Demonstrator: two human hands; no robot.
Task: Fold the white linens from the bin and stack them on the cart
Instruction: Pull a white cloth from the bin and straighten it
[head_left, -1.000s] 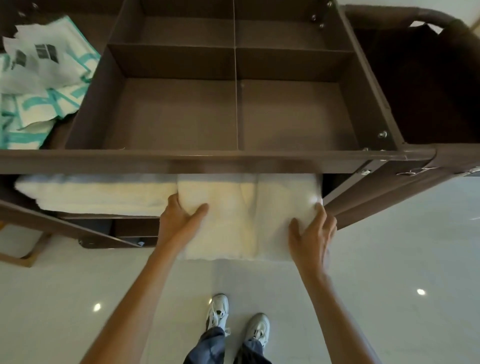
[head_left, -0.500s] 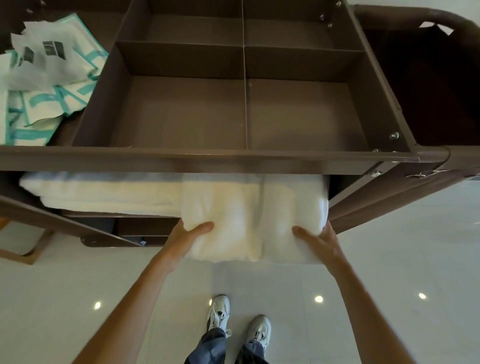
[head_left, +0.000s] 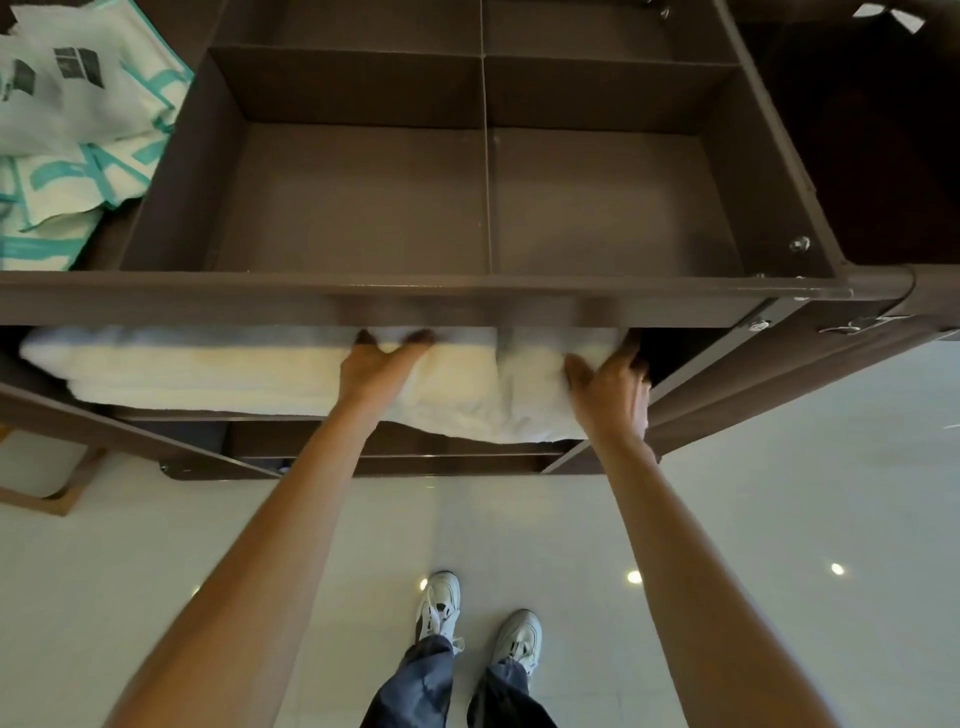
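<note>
The brown cart (head_left: 467, 306) is seen from above, its top tray divided into bare compartments, and a lower shelf is used for the stack, probably so folded pieces lie flat. A folded white linen (head_left: 483, 395) is pressed onto that shelf beside another folded linen (head_left: 182, 369). The left hand (head_left: 379, 364) lies flat on it, fingers spread; the right hand (head_left: 608, 389) cups its right end, blurred. No writing can be read on the teal-printed packets (head_left: 78, 130).
</note>
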